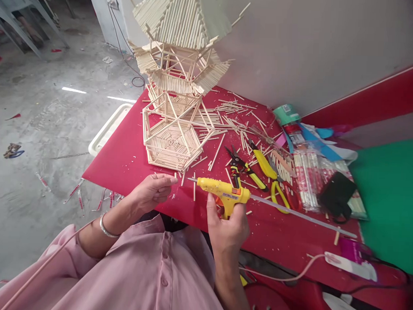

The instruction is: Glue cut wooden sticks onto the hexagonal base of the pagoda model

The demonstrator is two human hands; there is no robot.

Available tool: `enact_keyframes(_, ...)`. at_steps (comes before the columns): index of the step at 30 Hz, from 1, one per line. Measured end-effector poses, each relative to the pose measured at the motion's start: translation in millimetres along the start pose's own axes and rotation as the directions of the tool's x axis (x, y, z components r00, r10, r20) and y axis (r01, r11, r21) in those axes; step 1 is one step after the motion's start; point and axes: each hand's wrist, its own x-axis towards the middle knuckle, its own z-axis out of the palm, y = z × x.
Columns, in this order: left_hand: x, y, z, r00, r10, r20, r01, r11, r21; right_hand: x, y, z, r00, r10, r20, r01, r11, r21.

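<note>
In my right hand point(228, 228) is a yellow hot glue gun point(222, 190), its nozzle pointing left and a long clear glue stick point(302, 215) sticking out of its back. My left hand point(156, 188) is closed in a pinch just left of the nozzle. A short wooden stick point(175, 175) shows at its fingertips, mostly hidden by them. Beyond both hands stands a pagoda-like model point(178, 127) built from thin wooden sticks, with a six-sided base and tiered roofs.
Loose sticks point(228, 106) lie scattered over the red tabletop point(118, 156). To the right are wire cutters point(246, 170), a yellow-handled cutting tool point(263, 164), packets of sticks point(307, 176) and a black object point(337, 195). A power strip point(350, 266) with cables lies near the front right.
</note>
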Motion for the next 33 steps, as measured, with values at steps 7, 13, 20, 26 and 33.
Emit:
enact_keyframes(7, 4.9, -1.4, -6.0, 1.0, -0.003, 0.006, 0.003, 0.999, 0.039, -29.5, 23.8, -15.1, 0.967, 0.206, 0.151, -0.21, 0.978, 0.01)
enact_keyframes(13, 6.2, 1.8, -2.0, 1.0, -0.011, -0.015, 0.012, 0.998, 0.056, -46.6, 32.0, -7.4, 0.946, 0.138, 0.293, -0.145, 0.989, 0.002)
enact_keyframes(20, 4.0, 1.5, 0.0, 0.996, 0.038, -0.082, -0.036, 0.999, 0.023, -33.0, 19.4, 4.2, 0.917, -0.006, 0.399, 0.068, 0.988, -0.141)
enact_keyframes(26, 6.2, 1.4, -3.4, 0.996, 0.035, -0.083, -0.035, 0.999, -0.002, -3.0, -15.7, -12.1, 0.959, -0.248, 0.14, 0.221, 0.958, 0.181)
enact_keyframes(33, 6.2, -5.3, -1.0, 0.981, 0.163, -0.103, -0.153, 0.983, 0.098, 25.0, -62.0, 5.6, 0.922, -0.092, 0.377, -0.124, 0.852, 0.509)
